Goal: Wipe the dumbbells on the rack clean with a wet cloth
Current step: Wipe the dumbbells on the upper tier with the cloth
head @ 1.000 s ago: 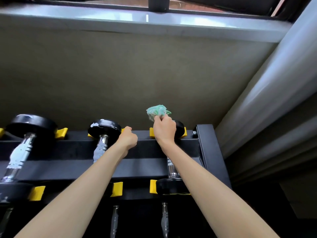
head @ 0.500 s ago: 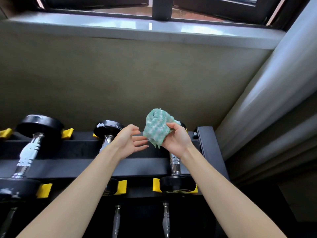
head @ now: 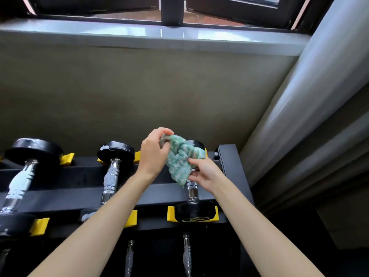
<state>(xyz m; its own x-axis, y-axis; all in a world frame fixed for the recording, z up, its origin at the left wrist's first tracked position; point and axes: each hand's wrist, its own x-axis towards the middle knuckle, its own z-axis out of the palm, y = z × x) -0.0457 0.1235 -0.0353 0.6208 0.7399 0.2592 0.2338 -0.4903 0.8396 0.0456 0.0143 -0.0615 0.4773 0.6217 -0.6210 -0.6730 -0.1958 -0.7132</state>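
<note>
Left hand (head: 152, 151) and right hand (head: 206, 173) pinch a green cloth (head: 179, 158) stretched diagonally above a dumbbell (head: 192, 193) lying front-to-back on the rack (head: 227, 162).

Crumpled green-white cloth (head: 180, 156) in front of rightmost chrome-handled black dumbbell (head: 196, 213) on black rack (head: 60, 170)

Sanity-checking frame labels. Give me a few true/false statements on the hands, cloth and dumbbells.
1. The left hand and the right hand both hold the cloth. True.
2. The middle dumbbell has white smears on its far head. True.
3. The cloth is pressed on the middle dumbbell. False: it hangs between the two hands, over by the rightmost dumbbell.
4. The cradles on the rack are red. False: they are yellow.
</note>
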